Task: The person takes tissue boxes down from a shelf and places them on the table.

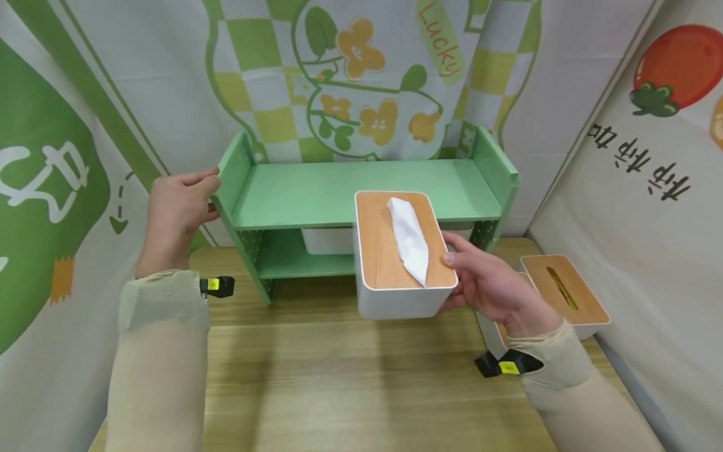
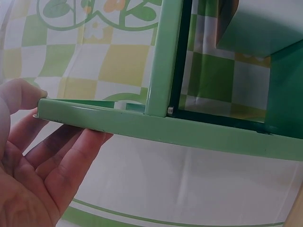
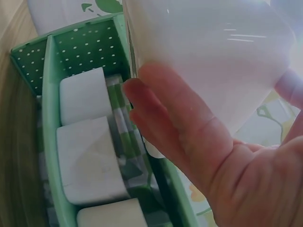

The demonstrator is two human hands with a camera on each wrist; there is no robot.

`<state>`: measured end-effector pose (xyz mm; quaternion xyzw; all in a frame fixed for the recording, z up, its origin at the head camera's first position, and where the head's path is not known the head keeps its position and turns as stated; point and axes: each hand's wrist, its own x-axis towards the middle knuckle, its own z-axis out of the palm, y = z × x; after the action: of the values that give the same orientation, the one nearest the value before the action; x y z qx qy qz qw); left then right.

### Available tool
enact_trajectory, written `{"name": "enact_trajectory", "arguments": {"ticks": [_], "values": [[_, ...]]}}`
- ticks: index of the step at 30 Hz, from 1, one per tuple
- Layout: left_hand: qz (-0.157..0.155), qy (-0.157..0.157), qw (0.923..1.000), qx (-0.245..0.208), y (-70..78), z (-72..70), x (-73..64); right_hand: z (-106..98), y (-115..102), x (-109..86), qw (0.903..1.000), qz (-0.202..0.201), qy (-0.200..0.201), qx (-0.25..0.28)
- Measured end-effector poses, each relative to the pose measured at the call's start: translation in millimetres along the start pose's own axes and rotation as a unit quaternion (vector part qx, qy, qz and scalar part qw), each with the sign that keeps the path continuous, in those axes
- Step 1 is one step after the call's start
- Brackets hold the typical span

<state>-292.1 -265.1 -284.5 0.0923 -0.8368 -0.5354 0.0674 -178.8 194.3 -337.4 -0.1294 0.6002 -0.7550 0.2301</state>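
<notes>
Fingers (image 3: pixel 191 120) wide round box (image 1: pixel 398 302), others (image 2: pixel 81 156) pinching shelf (image 1: pixel 316 188)

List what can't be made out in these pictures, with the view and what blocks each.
Head: most of the shelf boxes, behind the held box and top board.
Head: most of the nearer side box, behind the right hand.
Head: some fingertips of the left hand, behind the side panel.
Left wrist: most of the held box, cut off by the top and right edges.
Right wrist: the lowest shelf box's end, cut off by the bottom edge.
</notes>
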Motion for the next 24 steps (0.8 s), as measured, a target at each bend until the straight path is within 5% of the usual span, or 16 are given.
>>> {"name": "enact_trajectory", "arguments": {"ticks": [24], "values": [[-0.004,0.005,1.0000,-0.002,0.6,1.5,1.0,-20.0,42.5,-4.9,0.9987,0.043,0.019,0.018]]}}
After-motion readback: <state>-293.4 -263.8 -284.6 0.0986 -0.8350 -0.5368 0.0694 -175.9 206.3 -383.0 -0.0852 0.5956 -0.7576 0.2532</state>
